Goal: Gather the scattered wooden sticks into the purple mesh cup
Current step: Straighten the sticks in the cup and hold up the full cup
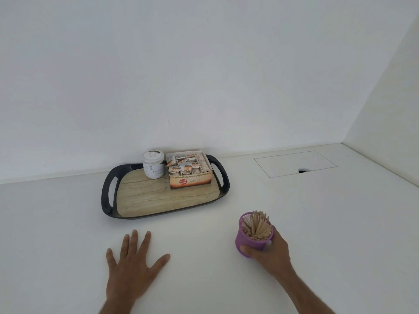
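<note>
Closest up, the left hand (130, 260) lies flat on the white counter (317, 223), fingers spread wide, holding nothing. Over to the right, the right hand (269, 250) is wrapped around the purple mesh cup (251, 240), which sits on the counter with the wooden sticks (257, 225) bunched up inside it. Further back there's a black-handled tray (108, 189) carrying a white jar (153, 165) and an open ginger tea box (190, 175), right up near the wall.
</note>
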